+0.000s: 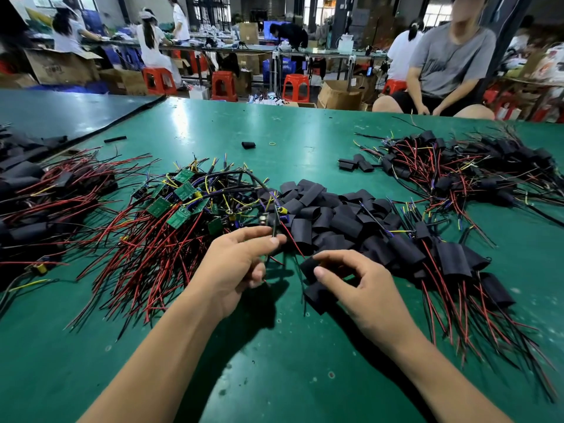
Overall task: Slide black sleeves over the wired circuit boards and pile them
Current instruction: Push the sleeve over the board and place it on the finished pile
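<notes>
The left hand [241,264] pinches the wires of one board [275,222], which stands just past its fingertips. Close by but not touching it, the right hand [360,285] curls round one sleeve [308,267]. One heap of bare boards [183,190], about seven green faces showing, lies beyond the left hand, uncounted loose sleeves [329,209] lie beyond both, and one sleeved pile [451,261] lies right of the right hand.

The green tabletop [305,132] is smooth and a bit shiny, with small pits at 6 o'clock. The black sleeves [332,218] look dull and soft. The red wires [152,248] at 9 o'clock have shiny plastic coats. The circuit boards [186,190] are hard, glossy green.
</notes>
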Tool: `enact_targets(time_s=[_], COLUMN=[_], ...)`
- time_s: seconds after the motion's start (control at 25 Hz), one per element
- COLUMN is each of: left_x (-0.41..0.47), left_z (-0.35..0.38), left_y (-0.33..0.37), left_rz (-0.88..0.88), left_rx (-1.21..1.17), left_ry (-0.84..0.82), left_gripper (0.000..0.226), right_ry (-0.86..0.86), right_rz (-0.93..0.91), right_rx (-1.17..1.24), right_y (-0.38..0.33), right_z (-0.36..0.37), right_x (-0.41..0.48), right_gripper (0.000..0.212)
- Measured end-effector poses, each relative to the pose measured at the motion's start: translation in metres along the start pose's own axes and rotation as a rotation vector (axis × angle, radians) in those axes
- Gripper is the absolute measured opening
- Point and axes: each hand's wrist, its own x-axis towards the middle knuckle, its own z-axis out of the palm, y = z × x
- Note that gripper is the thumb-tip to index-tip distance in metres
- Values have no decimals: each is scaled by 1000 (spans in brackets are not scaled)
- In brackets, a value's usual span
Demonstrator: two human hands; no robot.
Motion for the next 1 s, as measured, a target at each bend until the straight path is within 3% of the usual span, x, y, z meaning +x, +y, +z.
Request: enact_targets(time_s=[0.2,0.36,0.52,0.64,0.76,0.84,1.0], left_x=[-1,-3,-3,-1,2,4,9], left_z=[3,3,0,1,7,11,21], left_y=[0,1,-5,-12,-22,-31,-46], left_rz=[10,56,243,443,683,713,662], left_rx=[-49,18,300,533,825,1015,1338], left_ry=[-81,6,262,317,211,96,70], left_gripper=[24,19,14,16,20,28,44], right_ry=[-101,-106,-24,7,-37,-85,-102], right_rz=[-88,-74,-61,-30,-9,-25,-25], right_rx=[-369,-425,-427,-401,-421,-488,-533], right_y=[7,12,17,18,14,12,12], right_z=[-2,-6,-8,-7,-7,-7,-8], right_x=[1,1,4,4,4,3,3], right_gripper=[29,36,27,32,59,70,59])
